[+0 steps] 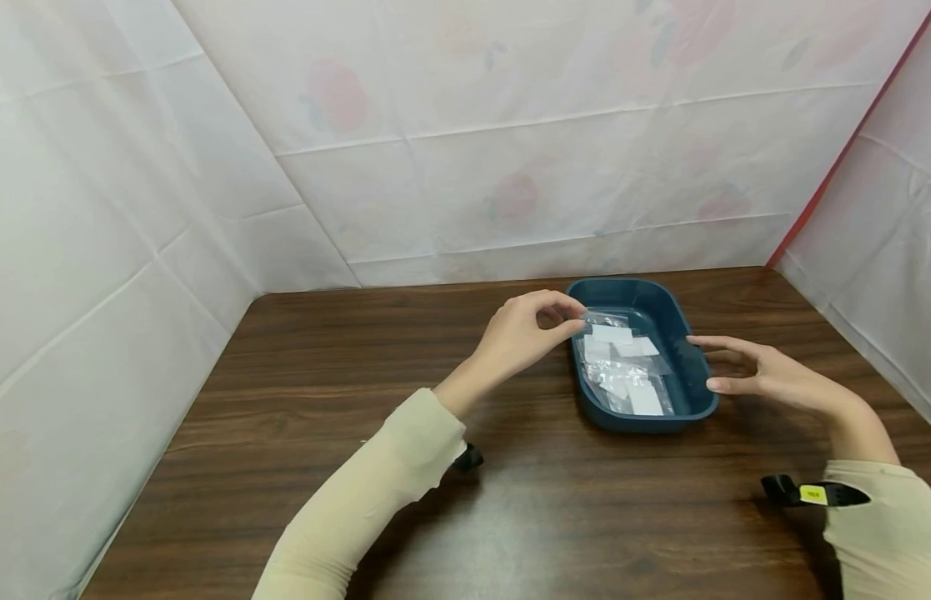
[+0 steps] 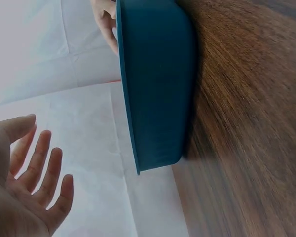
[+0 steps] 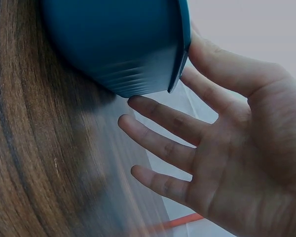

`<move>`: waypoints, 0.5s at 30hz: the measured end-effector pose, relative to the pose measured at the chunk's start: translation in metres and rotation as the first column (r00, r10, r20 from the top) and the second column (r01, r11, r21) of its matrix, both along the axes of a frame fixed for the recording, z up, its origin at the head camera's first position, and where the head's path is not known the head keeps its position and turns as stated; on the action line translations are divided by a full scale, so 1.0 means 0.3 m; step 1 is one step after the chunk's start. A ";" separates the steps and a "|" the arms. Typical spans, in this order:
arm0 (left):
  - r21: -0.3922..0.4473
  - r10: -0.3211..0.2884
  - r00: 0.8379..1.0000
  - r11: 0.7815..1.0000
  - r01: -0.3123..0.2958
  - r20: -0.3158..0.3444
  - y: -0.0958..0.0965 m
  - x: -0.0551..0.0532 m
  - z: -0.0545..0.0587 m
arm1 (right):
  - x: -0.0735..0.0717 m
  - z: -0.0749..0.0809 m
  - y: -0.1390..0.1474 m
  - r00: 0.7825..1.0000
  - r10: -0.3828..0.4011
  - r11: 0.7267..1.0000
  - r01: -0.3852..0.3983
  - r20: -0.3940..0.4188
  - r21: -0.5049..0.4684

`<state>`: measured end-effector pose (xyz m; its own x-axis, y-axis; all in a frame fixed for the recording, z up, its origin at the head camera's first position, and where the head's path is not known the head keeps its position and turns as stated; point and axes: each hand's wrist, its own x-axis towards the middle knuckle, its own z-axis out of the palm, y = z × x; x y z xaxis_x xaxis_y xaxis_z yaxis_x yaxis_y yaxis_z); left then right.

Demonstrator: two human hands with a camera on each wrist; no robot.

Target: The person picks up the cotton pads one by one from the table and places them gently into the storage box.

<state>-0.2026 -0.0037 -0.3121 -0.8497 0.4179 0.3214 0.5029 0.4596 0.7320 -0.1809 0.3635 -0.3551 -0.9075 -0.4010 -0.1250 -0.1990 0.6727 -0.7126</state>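
On the table stands a dark blue plastic basin [image 1: 678, 354] with several clear plastic bags [image 1: 623, 367] inside; white cards or labels show on the bags. My left hand [image 1: 528, 329] hovers at the basin's left rim, thumb and forefinger apart. In the left wrist view, that left hand [image 2: 32, 182] has loosely bent fingers and nothing between them. At the opposite rim is my right hand [image 1: 773, 375]. Seen from the right wrist, the right hand [image 3: 227, 133] has spread, nearly straight fingers, with the thumb tip against or very near the rim.
The dark wood-grain table [image 1: 322, 383] extends around the basin. Pale patterned sheeting [image 1: 465, 150] hangs behind and along both sides, with a red strip [image 1: 848, 142] at the right corner. A black strap [image 1: 813, 493] is at the right sleeve.
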 end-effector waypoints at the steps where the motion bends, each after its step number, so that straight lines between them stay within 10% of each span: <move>1: 0.001 -0.001 1.000 1.000 0.001 0.000 -0.005 0.004 0.001 | 0.001 0.000 0.000 1.000 0.001 1.000 -0.001 0.000 -0.002; 15: -0.060 0.004 1.000 0.998 -0.004 -0.009 -0.090 0.046 -0.018 | 0.008 -0.001 0.002 1.000 -0.009 1.000 0.009 0.020 0.007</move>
<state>-0.1887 -0.0306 -0.3175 -0.8486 0.4331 0.3038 0.5076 0.5045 0.6984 -0.1784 0.3642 -0.3552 -0.9085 -0.3917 -0.1456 -0.1789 0.6795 -0.7115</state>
